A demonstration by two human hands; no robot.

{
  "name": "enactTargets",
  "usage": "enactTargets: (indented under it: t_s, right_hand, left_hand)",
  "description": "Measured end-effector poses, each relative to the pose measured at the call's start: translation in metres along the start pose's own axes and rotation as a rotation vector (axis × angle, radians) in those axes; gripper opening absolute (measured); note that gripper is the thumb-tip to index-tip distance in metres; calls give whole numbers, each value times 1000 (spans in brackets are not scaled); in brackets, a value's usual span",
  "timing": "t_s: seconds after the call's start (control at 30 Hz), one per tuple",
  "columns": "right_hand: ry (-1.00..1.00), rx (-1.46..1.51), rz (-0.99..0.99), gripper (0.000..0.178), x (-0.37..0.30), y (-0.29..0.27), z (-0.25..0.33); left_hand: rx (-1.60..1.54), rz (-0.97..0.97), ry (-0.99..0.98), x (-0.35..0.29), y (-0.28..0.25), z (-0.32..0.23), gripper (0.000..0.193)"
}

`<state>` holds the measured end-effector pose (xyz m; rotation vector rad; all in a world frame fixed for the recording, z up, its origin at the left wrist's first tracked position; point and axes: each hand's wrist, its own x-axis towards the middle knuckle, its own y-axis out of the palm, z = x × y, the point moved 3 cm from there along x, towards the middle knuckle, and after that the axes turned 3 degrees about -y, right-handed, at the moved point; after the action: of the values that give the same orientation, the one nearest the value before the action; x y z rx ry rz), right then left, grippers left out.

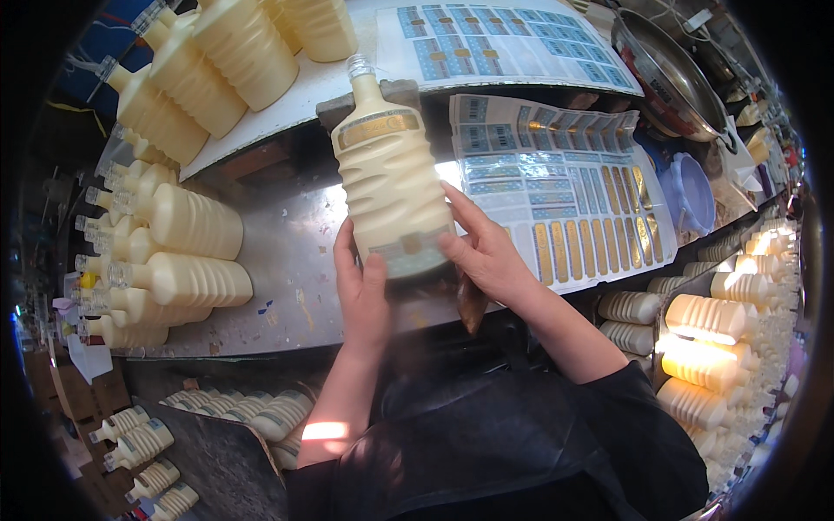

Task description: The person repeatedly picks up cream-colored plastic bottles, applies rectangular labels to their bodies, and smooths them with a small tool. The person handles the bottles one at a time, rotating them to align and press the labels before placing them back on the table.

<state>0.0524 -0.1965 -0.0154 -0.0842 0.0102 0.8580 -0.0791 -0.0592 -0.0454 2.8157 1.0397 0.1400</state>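
Note:
A cream-coloured ribbed bottle (391,178) with a clear screw neck is held upright between both hands above the metal work table. It bears a gold label on its shoulder and a blue-grey label with a gold patch near its base. My left hand (362,282) grips the lower left side, thumb on the front by the lower label. On the lower right side, my right hand (486,256) presses with its thumb at the label's edge. Sheets of gold and blue labels (560,187) lie to the right of the bottle. A dark block (398,91) stands behind its shoulders.
Bottles lie stacked (195,221) on the left of the metal table (287,304). More bottles stand on the white shelf (261,130) behind, beside another label sheet (504,43). A lilac basin (691,191) and a large pan (673,69) are at right. Crates of bottles flank me.

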Motion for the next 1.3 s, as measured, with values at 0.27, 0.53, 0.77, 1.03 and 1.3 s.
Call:
enactTargets:
  t_s: [0.27,0.53,0.77,1.03,1.3]
  right_hand:
    - [33,15,-12,76,0,0,-2]
    - [50,7,-11,76,-1,0,-1]
    - [5,4,-26,71,2,-1,-7]
    - [126,172,-95,48,3,-15,-7]
    - [74,98,-115,42,-5,-11,-17]
  left_hand:
    - [-102,3,-5,1,-1,7,66]
    - [-63,-16,-23,0,2,0,67]
    - [-50,-23,4,3,4,-6,65]
    - [-186,-47,-49,1,3,-3,54]
    - [-148,16,0,-2,-18,5,53]
